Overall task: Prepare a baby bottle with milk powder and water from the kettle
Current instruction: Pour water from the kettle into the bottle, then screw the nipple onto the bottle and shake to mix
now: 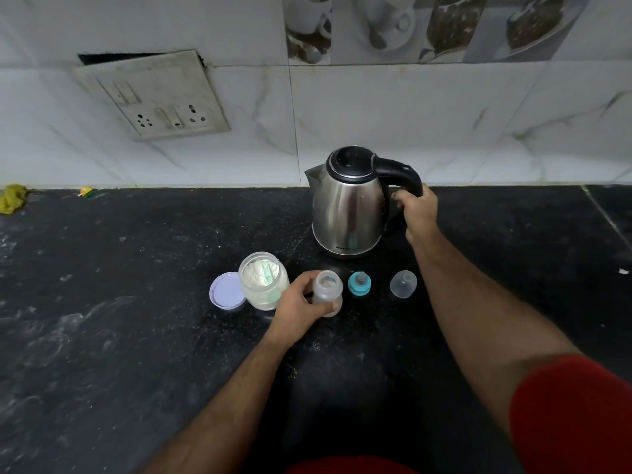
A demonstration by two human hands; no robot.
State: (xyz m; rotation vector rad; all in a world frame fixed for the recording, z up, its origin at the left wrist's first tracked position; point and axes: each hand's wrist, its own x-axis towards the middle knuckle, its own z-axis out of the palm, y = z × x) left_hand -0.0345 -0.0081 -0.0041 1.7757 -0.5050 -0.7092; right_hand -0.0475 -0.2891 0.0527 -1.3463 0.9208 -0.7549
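A steel kettle [349,206] with a black lid and handle stands on the dark counter [136,302] near the wall. My right hand [418,210] is wrapped around its handle. An open, clear baby bottle [328,289] stands upright in front of the kettle, and my left hand [301,309] grips it from the left. Just left of the bottle is an open jar of milk powder [261,285] with a green scoop inside. The blue teat ring [359,283] and the clear bottle cap [403,283] lie to the bottle's right.
The jar's lilac lid [225,290] lies beside the jar on its left. A switch and socket plate [154,97] hangs on the tiled wall. A yellow-green cloth [13,198] and a small yellow-green item [87,191] sit at the counter's back left.
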